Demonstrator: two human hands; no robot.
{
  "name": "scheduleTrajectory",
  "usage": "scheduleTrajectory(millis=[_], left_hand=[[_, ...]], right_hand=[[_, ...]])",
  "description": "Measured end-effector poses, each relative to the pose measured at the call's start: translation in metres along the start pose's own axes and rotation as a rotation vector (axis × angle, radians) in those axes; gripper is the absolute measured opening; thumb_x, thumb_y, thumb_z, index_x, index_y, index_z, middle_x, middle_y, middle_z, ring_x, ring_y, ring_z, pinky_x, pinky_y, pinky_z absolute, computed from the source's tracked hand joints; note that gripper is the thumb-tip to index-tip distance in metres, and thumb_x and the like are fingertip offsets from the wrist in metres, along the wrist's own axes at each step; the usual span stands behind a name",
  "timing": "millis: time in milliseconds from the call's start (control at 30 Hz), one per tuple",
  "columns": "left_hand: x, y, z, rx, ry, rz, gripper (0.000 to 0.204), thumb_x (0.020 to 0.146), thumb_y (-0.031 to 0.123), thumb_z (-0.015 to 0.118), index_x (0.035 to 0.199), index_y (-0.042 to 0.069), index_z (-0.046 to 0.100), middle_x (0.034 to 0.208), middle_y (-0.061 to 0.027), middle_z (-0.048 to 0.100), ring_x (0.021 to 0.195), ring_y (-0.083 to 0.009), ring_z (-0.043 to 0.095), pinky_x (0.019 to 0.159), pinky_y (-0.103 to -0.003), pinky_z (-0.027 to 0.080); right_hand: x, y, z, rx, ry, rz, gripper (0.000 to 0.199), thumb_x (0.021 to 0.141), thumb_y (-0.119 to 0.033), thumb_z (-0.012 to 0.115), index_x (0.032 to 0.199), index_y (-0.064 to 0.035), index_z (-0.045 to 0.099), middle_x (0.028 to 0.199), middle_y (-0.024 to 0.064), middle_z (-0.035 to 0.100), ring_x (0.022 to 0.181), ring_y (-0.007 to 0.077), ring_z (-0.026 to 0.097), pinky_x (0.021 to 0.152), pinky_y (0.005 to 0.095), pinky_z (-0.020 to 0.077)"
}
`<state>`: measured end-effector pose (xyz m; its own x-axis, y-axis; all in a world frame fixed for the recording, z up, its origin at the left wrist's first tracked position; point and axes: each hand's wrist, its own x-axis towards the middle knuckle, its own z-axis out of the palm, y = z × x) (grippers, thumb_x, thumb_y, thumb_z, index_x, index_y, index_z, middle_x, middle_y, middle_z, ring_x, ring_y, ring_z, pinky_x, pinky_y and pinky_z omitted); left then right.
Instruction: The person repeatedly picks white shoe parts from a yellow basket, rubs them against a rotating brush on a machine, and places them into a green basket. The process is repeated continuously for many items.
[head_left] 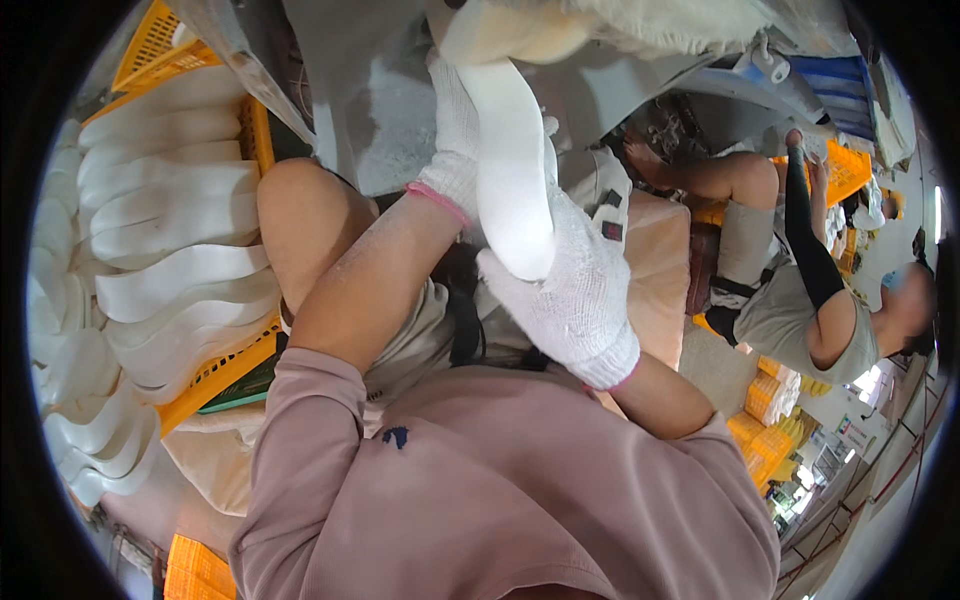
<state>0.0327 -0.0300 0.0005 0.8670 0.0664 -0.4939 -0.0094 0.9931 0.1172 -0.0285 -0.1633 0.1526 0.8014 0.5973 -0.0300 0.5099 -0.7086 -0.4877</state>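
A white foam shoe sole [513,180] stands lengthwise in front of me, its far end against a pale rounded part [515,35] beside a fluffy whitish wheel [670,25]. My right hand [570,285], in a white knit glove, is closed around the sole's near end, thumb along its left edge. My left hand [455,140], gloved the same way, grips the sole's left side farther up; most of its fingers are hidden behind the sole.
Stacked white soles [185,230] fill a yellow crate [225,365] on my left. A grey metal machine housing [375,110] stands ahead, dusted white. At right a co-worker [800,300] sits at another station, near more yellow crates [760,445].
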Motion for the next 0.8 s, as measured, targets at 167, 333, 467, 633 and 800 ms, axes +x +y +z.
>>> scheduleTrajectory(millis=[167, 333, 467, 633, 800], left_hand=[[0.019, 0.027, -0.001, 0.085, -0.158, 0.169, 0.064, 0.101, 0.070, 0.052, 0.122, 0.012, 0.068, 0.094, -0.0116, 0.070, 0.087, -0.0340, 0.072, 0.083, -0.050, 0.063], [0.021, 0.051, -0.019, 0.518, -0.009, 0.343, 0.057, 0.100, 0.063, 0.060, 0.122, 0.012, 0.069, 0.101, -0.0126, 0.072, 0.092, -0.0353, 0.073, 0.085, -0.050, 0.062], [0.010, 0.035, -0.030, 0.946, -0.049, 0.633, 0.051, 0.093, 0.053, 0.070, 0.121, 0.010, 0.071, 0.106, -0.0160, 0.075, 0.098, -0.0385, 0.073, 0.087, -0.050, 0.061], [-0.004, 0.020, -0.019, 1.538, 0.137, 1.022, 0.032, 0.100, 0.028, 0.066, 0.123, 0.005, 0.071, 0.112, -0.0137, 0.077, 0.101, -0.0296, 0.076, 0.089, -0.041, 0.062], [0.003, 0.019, -0.012, 0.173, -0.350, 0.548, 0.033, 0.097, 0.028, 0.072, 0.120, 0.005, 0.072, 0.112, -0.0137, 0.077, 0.105, -0.0262, 0.074, 0.090, -0.041, 0.060]], right_hand=[[0.053, 0.017, 0.014, 0.034, 0.143, -0.168, 0.053, 0.082, -0.035, 0.086, 0.123, -0.0054, 0.071, 0.104, 0.0195, 0.077, 0.095, 0.0400, 0.076, 0.082, 0.0462, 0.0608], [0.066, 0.020, 0.021, 0.223, 0.215, -0.095, 0.050, 0.081, -0.034, 0.089, 0.117, -0.0032, 0.074, 0.101, 0.0199, 0.077, 0.093, 0.0354, 0.077, 0.084, 0.0423, 0.0613], [0.079, 0.019, 0.033, 0.148, 0.393, -0.172, 0.052, 0.081, -0.040, 0.091, 0.114, -0.0026, 0.076, 0.092, 0.0164, 0.078, 0.079, 0.0323, 0.078, 0.075, 0.0407, 0.0621], [0.091, 0.010, 0.036, 0.193, 0.267, 0.000, 0.050, 0.084, -0.043, 0.088, 0.113, -0.0047, 0.077, 0.100, 0.0179, 0.078, 0.090, 0.0335, 0.078, 0.080, 0.0400, 0.0618], [0.086, 0.017, 0.024, 0.299, 0.170, -0.081, 0.052, 0.085, -0.040, 0.088, 0.120, -0.0052, 0.075, 0.106, 0.0193, 0.078, 0.098, 0.0363, 0.077, 0.090, 0.0399, 0.0605]])
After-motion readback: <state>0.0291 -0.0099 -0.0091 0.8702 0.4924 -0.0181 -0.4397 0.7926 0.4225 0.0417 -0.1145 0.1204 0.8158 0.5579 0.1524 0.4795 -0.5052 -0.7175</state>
